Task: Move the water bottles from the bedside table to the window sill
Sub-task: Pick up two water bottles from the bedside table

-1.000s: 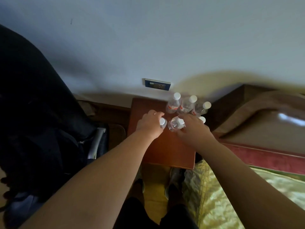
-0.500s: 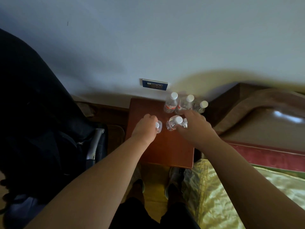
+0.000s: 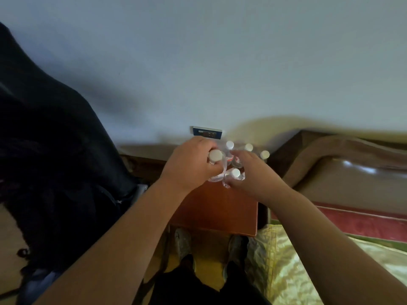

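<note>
Several clear water bottles with white caps are at the back of the reddish-brown bedside table (image 3: 220,210). My left hand (image 3: 189,166) grips one bottle (image 3: 215,155) and holds it raised above the table. My right hand (image 3: 255,175) grips a second bottle (image 3: 235,173) just beside it. Three more bottles stand behind: one (image 3: 230,144) at the left, one (image 3: 248,147) in the middle, one (image 3: 264,154) at the right. Their lower parts are hidden by my hands.
A blue wall plate (image 3: 207,133) is on the wall behind the table. A dark garment (image 3: 55,161) hangs at the left. The brown headboard (image 3: 341,159) and the bed with a yellow cover (image 3: 308,265) lie at the right. My shoes (image 3: 182,243) stand below the table's front edge.
My left hand has lifted its bottle up and back from the table. My right hand has closed round the neighbouring bottle. The camera has come closer to the table.
</note>
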A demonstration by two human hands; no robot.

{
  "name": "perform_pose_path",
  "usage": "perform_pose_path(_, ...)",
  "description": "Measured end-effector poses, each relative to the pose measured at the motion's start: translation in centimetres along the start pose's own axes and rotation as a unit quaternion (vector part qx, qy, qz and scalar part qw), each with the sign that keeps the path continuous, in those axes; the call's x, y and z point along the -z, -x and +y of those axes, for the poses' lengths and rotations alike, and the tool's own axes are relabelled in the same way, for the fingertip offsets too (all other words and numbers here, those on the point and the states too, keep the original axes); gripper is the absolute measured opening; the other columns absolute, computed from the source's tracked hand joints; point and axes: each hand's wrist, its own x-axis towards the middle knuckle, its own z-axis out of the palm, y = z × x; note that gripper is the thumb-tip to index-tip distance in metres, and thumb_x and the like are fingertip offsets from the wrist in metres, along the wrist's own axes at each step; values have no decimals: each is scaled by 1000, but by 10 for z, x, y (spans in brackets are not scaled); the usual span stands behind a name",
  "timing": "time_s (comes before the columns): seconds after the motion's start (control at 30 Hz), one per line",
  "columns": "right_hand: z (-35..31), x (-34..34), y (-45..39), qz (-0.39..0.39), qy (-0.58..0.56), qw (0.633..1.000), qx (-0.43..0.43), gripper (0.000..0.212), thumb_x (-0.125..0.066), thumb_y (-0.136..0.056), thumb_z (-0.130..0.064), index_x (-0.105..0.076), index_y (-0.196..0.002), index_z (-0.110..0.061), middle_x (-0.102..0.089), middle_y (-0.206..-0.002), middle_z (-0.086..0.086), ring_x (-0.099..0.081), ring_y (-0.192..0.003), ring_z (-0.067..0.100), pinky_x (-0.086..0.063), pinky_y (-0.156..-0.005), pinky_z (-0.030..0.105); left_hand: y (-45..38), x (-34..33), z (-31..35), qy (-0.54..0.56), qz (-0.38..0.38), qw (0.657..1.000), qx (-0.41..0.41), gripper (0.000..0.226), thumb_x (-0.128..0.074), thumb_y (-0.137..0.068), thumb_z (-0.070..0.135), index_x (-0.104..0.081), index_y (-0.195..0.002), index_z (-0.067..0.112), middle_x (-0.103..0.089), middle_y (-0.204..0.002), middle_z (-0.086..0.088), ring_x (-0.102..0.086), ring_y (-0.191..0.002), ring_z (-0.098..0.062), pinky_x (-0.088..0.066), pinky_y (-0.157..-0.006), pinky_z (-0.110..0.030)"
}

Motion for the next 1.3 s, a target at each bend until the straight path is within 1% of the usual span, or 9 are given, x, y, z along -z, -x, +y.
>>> perform_pose_path(0.1,-10,19,13,36,-20,999,23,85,-83,-73,-46,-40,-146,-32,-49,-146,-4,-52,-129,18,-47,-103,38,8,44,28,39,60,997,-13,29,-72,-74,41,-69,-102,32,-60,-95,17,-59,-82,-5,-49,-75,-25)
perform_pose_path(0.4,-41,66,41,92,-124,986,59,65,-83,-75,-48,-46,-128,-40,-63,-119,-18,-59,-109,5,-51,-91,32,26,103,86,146,164,974,-56,32,-82,-77,34,-71,-107,30,-66,-92,18,-66,-81,-4,-48,-69,-11)
perform_pose_path(0.6,-47,72,52,78,-168,979,87,60,-85,-72,-52,-49,-120,-44,-64,-108,-27,-61,-105,-4,-54,-92,32,29,101,77,202,54,977,-48,73,-79,-73,58,-49,-137,45,-51,-133,26,-46,-129,-1,-44,-101,-31)
perform_pose_path(0.7,-47,68,53,77,-170,978,93,61,-84,-69,-58,-50,-119,-47,-66,-108,-25,-63,-101,-4,-56,-89,35,32,93,73,206,16,978,-39,70,-70,-77,64,-44,-139,47,-44,-140,28,-40,-135,2,-38,-111,-33)
perform_pose_path(0.83,-44,61,56,56,-202,973,101,64,-85,-70,-53,-50,-123,-45,-66,-111,-24,-64,-102,-4,-58,-89,35,37,80,71,261,-10,965,-32,60,-66,-85,57,-46,-140,43,-48,-139,26,-43,-131,6,-40,-107,-26)
perform_pose_path(0.97,-40,50,57,48,-223,968,100,63,-87,-72,-45,-53,-125,-40,-66,-109,-28,-63,-103,-7,-55,-92,30,38,70,68,290,-11,957,-25,45,-63,-91,53,-57,-130,33,-60,-126,16,-56,-121,-7,-51,-99,-41)
perform_pose_path(1.1,-25,41,48,37,-218,970,102,68,-86,-70,-50,-53,-129,-43,-65,-118,-26,-61,-110,-7,-53,-93,23,39,64,64,302,0,953,-8,42,-60,-91,56,-59,-124,30,-64,-117,13,-61,-114,-7,-54,-94,-42)
perform_pose_path(1.2,-6,36,36,24,-197,978,63,76,-88,-67,-51,-50,-132,-47,-63,-121,-22,-62,-108,-2,-59,-81,23,39,59,57,299,17,954,7,46,-60,-88,59,-60,-125,31,-63,-117,13,-60,-114,-5,-54,-93,-37)
perform_pose_path(1.3,16,25,19,50,-167,984,19,74,-89,-68,-46,-52,-132,-41,-63,-119,-18,-63,-101,1,-57,-88,31,40,56,52,308,33,951,14,45,-63,-87,53,-62,-122,25,-67,-110,18,-61,-108,2,-51,-88,-22)
